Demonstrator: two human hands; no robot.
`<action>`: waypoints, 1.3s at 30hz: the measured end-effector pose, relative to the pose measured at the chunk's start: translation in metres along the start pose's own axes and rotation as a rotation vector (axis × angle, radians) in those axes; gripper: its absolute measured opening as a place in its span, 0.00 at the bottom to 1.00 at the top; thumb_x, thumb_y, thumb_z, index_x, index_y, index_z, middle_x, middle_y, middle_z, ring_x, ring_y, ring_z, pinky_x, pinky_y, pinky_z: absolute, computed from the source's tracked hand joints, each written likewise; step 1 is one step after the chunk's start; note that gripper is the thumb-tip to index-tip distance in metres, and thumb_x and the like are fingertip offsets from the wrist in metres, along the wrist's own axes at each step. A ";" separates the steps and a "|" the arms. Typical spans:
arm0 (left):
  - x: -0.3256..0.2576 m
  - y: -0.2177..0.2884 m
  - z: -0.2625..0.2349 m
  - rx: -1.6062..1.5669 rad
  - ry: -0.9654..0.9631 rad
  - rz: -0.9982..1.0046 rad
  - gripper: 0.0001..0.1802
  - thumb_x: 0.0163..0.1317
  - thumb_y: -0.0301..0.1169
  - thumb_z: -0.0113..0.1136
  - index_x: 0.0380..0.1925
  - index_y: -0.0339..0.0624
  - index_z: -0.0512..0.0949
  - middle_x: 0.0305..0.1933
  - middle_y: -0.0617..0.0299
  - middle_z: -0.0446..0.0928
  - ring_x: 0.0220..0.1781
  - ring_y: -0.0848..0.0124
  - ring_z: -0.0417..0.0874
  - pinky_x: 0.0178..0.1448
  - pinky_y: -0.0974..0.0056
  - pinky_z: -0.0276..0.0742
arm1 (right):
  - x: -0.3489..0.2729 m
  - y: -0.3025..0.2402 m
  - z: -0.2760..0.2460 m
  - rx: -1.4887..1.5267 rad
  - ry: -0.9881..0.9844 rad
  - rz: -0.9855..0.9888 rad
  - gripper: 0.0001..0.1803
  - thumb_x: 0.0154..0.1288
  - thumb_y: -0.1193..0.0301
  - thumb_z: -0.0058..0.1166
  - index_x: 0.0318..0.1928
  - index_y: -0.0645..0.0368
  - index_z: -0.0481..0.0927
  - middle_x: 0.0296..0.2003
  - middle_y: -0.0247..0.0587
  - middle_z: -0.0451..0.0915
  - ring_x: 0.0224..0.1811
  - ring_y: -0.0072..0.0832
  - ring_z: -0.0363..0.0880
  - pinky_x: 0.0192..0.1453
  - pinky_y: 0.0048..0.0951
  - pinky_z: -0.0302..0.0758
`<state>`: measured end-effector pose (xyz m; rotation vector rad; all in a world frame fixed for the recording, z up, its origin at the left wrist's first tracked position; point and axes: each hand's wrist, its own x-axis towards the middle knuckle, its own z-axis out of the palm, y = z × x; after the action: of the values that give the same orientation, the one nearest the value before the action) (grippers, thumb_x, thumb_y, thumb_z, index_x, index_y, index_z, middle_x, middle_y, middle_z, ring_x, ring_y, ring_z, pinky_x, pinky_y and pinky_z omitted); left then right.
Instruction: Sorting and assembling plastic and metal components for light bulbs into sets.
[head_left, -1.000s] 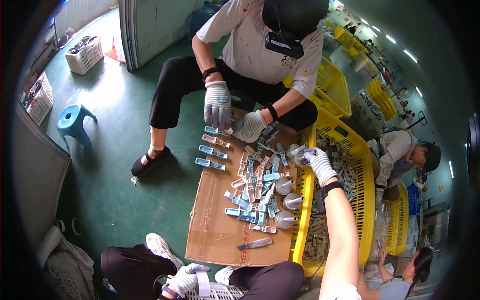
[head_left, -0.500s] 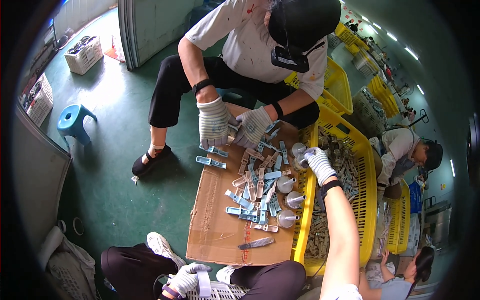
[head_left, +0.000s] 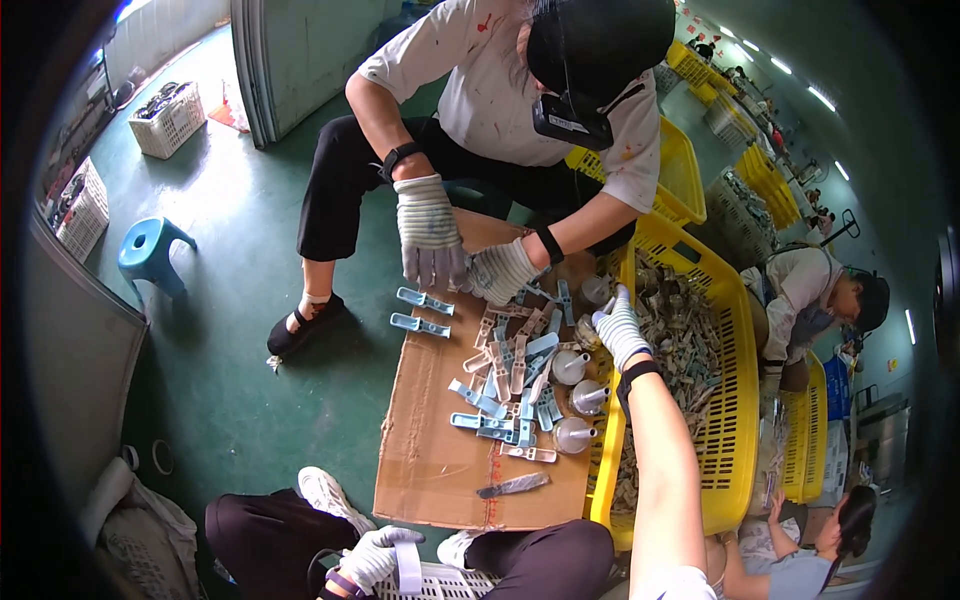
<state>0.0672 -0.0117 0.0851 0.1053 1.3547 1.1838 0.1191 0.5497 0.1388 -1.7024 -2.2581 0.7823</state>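
At the yellow crate's near rim, my gloved right hand (head_left: 622, 332) has its fingers closed at a clear plastic container (head_left: 587, 333); the grip is partly hidden. Similar clear containers with spouts (head_left: 574, 435) stand below it along the cardboard's right edge. Low in front of me, my gloved left hand (head_left: 374, 558) is closed on a smooth white piece (head_left: 408, 568), its kind unclear, above a white basket (head_left: 440, 582). Blue and pale pink plastic clips (head_left: 515, 365) lie heaped on the cardboard (head_left: 425, 450). A flat grey blade-like piece (head_left: 514, 486) lies nearer me.
Across the cardboard a person's gloved hands (head_left: 470, 270) work low over it, near two separate blue clips (head_left: 421, 325). The yellow crate (head_left: 740, 440) on the right holds many small parts. A blue stool (head_left: 152, 255) stands at left; other people sit at far right.
My right hand has shifted slightly left and turned, its thumb now pointing up. The person opposite has moved their hands slightly. My left hand stays in place.
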 end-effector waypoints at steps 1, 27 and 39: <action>0.001 0.000 0.000 -0.018 -0.017 0.013 0.11 0.58 0.20 0.63 0.42 0.39 0.83 0.34 0.66 0.82 0.33 0.79 0.79 0.39 0.71 0.77 | 0.001 0.003 0.000 -0.016 0.006 -0.012 0.39 0.57 0.76 0.55 0.68 0.55 0.54 0.53 0.53 0.72 0.54 0.39 0.73 0.59 0.33 0.68; -0.001 -0.010 0.002 -0.003 -0.017 0.051 0.11 0.59 0.24 0.65 0.43 0.39 0.82 0.34 0.68 0.81 0.33 0.80 0.78 0.39 0.71 0.77 | -0.021 0.007 -0.053 0.067 0.278 -0.270 0.12 0.61 0.68 0.57 0.43 0.60 0.80 0.38 0.47 0.81 0.38 0.35 0.79 0.46 0.33 0.75; -0.001 0.002 0.003 0.001 -0.079 0.157 0.16 0.61 0.23 0.53 0.49 0.32 0.75 0.33 0.64 0.78 0.33 0.75 0.77 0.41 0.72 0.74 | 0.066 0.005 -0.032 -0.593 0.202 -0.430 0.26 0.55 0.67 0.61 0.56 0.50 0.76 0.62 0.47 0.68 0.59 0.44 0.72 0.63 0.36 0.71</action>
<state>0.0687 -0.0098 0.0874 0.2607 1.2963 1.2963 0.1171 0.6214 0.1531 -1.3053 -2.7194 -0.1637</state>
